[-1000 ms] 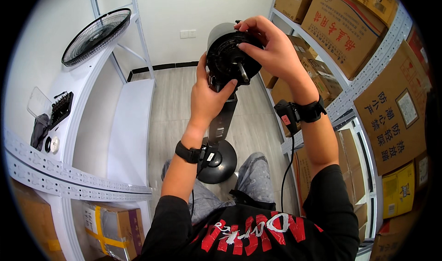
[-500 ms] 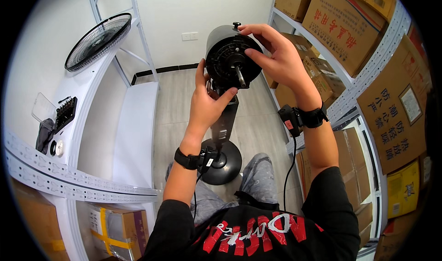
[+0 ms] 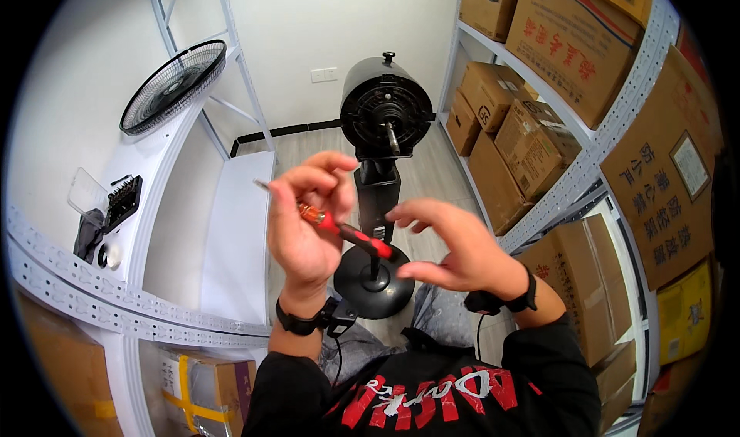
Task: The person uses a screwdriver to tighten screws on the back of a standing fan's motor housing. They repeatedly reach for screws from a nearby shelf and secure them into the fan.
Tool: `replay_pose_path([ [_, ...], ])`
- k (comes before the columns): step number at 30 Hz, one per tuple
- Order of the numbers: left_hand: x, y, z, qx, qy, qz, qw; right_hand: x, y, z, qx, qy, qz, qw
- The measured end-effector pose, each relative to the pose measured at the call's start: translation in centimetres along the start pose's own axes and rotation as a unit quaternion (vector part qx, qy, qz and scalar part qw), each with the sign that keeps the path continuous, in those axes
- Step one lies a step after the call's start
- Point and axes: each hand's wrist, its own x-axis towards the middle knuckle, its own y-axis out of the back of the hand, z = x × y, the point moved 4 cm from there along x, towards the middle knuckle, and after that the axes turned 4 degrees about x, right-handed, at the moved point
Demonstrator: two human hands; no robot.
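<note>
A screwdriver point(image 3: 349, 233) with a red-and-black handle lies across my left hand point(image 3: 297, 240), its metal tip pointing up and left. My left thumb and fingers are closed around its front part. My right hand point(image 3: 459, 248) is just right of the handle's end, with thumb and fingers apart and nothing in it. Beyond both hands stands a black pedestal fan: its motor housing point(image 3: 385, 102) has a bare metal shaft toward me and a knob on top. Below are its column point(image 3: 378, 206) and round base point(image 3: 356, 292). Neither hand touches the fan.
On the left white shelf point(image 3: 166, 152) rest a round black fan grille point(image 3: 173, 86), a case of driver bits point(image 3: 123, 202) and a dark cloth point(image 3: 89, 235). Cardboard boxes point(image 3: 536, 140) fill the right rack. A taped box point(image 3: 208, 391) is at the lower left.
Both hands have left the motor housing and come down toward me. The screwdriver now shows plainly in my left hand, and my right hand has opened beside it.
</note>
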Motion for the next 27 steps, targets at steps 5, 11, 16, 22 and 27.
replay_pose_path([
  [5, 2.2, -2.4, -1.2, -0.036, -0.020, 0.005, 0.999, -1.0, -1.7, -0.8, 0.134, -0.041, 0.060, 0.988],
  [11, 3.3, -4.0, -1.4, 0.109, 0.049, -0.066, 0.991, -0.6, 0.0, -3.6, -0.058, 0.180, 0.154, 0.970],
  [16, 6.2, 2.3, 0.5, 0.365, -0.099, 0.001, 0.926, -0.4, 4.0, -5.6, -0.133, 0.220, 0.243, 0.935],
  [22, 13.0, 3.0, -1.3, 0.456, -0.028, -0.183, 0.871, 0.6, 6.6, -4.3, -0.213, 0.214, 0.307, 0.902],
  [27, 16.0, 3.7, -4.9, 0.351, 0.067, -0.329, 0.874, 1.6, 6.2, -2.6, -0.240, 0.207, 0.280, 0.906],
])
